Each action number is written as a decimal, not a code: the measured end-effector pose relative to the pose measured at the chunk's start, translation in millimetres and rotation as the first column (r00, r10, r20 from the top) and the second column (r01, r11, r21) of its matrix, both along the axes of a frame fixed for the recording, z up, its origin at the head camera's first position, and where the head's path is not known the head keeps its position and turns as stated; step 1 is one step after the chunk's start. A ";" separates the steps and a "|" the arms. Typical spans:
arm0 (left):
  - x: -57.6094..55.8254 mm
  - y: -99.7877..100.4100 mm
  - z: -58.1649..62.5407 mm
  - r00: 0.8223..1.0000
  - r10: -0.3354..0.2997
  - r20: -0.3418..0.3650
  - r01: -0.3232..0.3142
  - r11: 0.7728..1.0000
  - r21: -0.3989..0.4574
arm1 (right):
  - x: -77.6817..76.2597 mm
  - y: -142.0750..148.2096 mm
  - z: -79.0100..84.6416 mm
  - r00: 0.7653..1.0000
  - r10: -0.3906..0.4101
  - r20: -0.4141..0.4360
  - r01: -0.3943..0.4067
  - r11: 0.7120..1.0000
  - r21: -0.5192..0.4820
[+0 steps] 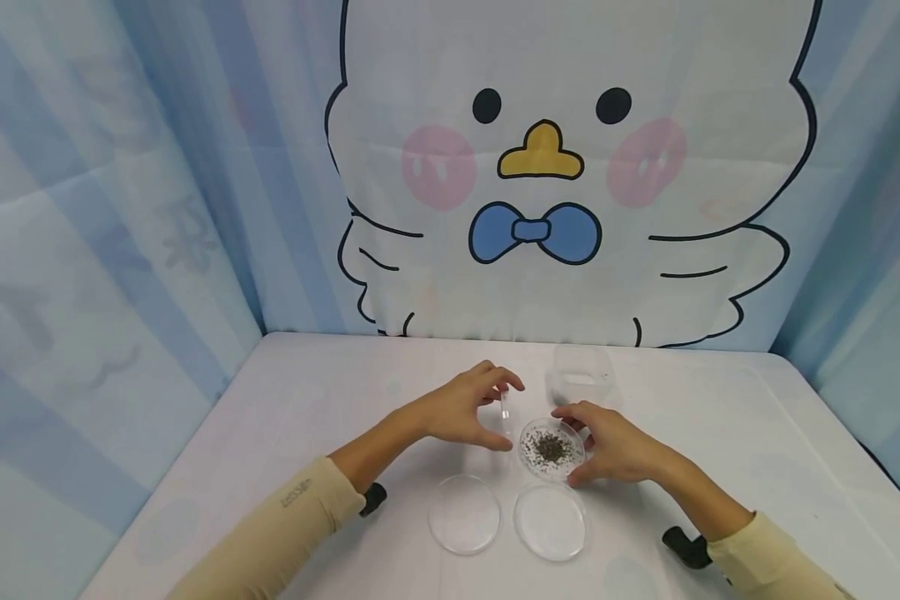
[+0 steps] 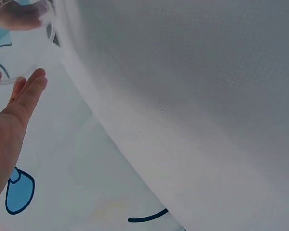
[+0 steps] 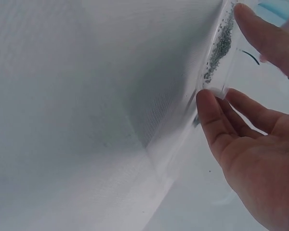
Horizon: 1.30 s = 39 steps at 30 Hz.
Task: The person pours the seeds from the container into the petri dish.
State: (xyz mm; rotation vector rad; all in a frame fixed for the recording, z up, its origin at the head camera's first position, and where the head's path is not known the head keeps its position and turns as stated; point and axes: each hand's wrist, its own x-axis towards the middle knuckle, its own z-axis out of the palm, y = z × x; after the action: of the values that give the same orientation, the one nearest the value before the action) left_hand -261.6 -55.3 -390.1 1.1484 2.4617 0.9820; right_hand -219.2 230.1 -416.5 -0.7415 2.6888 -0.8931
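Observation:
My left hand (image 1: 467,408) holds a clear, round petri dish part (image 1: 506,414) by its rim, thumb on one side and fingers on the other. It stands nearly edge-on in the head view; in the left wrist view its round rim (image 2: 9,81) shows, with fingertips at the edge. Beside it, my right hand (image 1: 611,444) grips a clear petri dish (image 1: 529,430) by its side, between thumb and fingers. Small dark dry flakes (image 1: 551,448) are heaped in the middle of that dish and scattered around. The right wrist view shows the flakes (image 3: 222,43) through the clear wall.
Two clear round dish pieces (image 1: 465,544) (image 1: 551,523) lie side by side on the white table (image 1: 345,533) in front of the hands. A clear plastic container (image 1: 583,367) stands behind the right hand. A printed curtain (image 1: 540,292) hangs along the table's back edge.

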 end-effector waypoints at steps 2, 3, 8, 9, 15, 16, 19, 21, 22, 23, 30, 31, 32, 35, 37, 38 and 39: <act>0.4 3.5 -0.2 1.000 -0.009 0.000 0.009 1.000 0.004 | -0.1 0.6 -0.7 1.000 0.000 -0.002 0.000 1.000 0.001; 0.3 5.1 -0.5 1.000 -0.015 0.002 0.015 1.000 0.009 | 0.0 0.8 -0.9 1.000 0.000 -0.003 0.000 1.000 0.001; 0.4 12.3 -0.6 0.999 -0.036 -0.005 0.036 0.999 0.016 | 3.3 2.0 2.9 1.000 -0.012 -0.001 0.012 1.000 0.005; 0.4 14.0 -0.5 0.999 -0.036 -0.005 0.036 0.999 0.014 | 4.4 2.7 4.4 1.000 -0.016 -0.001 0.016 1.000 0.003; 0.4 26.2 0.7 0.999 -0.044 -0.026 0.044 0.999 -0.023 | 11.1 11.2 12.8 0.999 -0.040 -0.004 0.040 0.999 -0.013; 0.1 28.1 0.3 0.998 -0.049 -0.039 0.047 0.998 -0.033 | 11.5 13.0 12.9 0.999 -0.044 -0.007 0.044 0.999 -0.013; 0.1 33.6 1.2 0.995 -0.056 -0.077 0.051 0.997 -0.062 | 11.9 18.6 11.0 0.999 -0.043 -0.025 0.043 0.999 -0.006; 0.7 37.8 2.4 0.994 -0.062 -0.094 0.054 0.995 -0.087 | 12.5 22.2 9.4 0.998 -0.048 -0.036 0.049 0.999 0.003; 1.0 40.1 2.7 0.993 -0.064 -0.102 0.054 0.993 -0.101 | 13.2 24.1 8.9 0.998 -0.049 -0.047 0.050 0.999 0.007; 1.6 42.6 3.6 0.992 -0.066 -0.107 0.054 0.992 -0.116 | 14.1 25.7 8.7 0.997 -0.053 -0.057 0.054 0.998 0.013; 3.6 63.9 2.5 0.981 -0.107 -0.160 0.067 0.970 -0.235 | 20.8 37.6 10.0 0.987 -0.063 -0.145 0.069 0.997 0.035; 3.7 66.8 1.8 0.980 -0.112 -0.162 0.069 0.965 -0.252 | 21.3 39.1 9.9 0.986 -0.064 -0.151 0.071 0.997 0.036; 4.0 69.7 1.1 0.979 -0.119 -0.163 0.072 0.961 -0.267 | 21.6 40.4 9.6 0.986 -0.065 -0.156 0.072 0.997 0.040; 4.7 78.0 -1.8 0.977 -0.138 -0.161 0.081 0.946 -0.315 | 22.4 43.7 8.8 0.984 -0.065 -0.168 0.074 0.996 0.049; 5.0 82.6 -4.1 0.976 -0.148 -0.158 0.087 0.937 -0.339 | 23.6 45.2 9.1 0.983 -0.069 -0.171 0.079 0.996 0.051; 5.1 84.9 -5.2 0.974 -0.155 -0.163 0.091 0.933 -0.349 | 24.3 45.9 9.2 0.982 -0.072 -0.173 0.082 0.995 0.053; 5.2 86.8 -5.9 0.973 -0.163 -0.166 0.094 0.929 -0.359 | 25.0 46.7 9.5 0.982 -0.076 -0.174 0.086 0.995 0.053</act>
State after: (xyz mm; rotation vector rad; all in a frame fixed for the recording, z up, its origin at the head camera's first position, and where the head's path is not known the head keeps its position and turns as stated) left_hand -256.4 31.5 -396.0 1.3088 2.5295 0.3863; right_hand -194.2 276.8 -407.0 -0.7317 2.9025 -0.7959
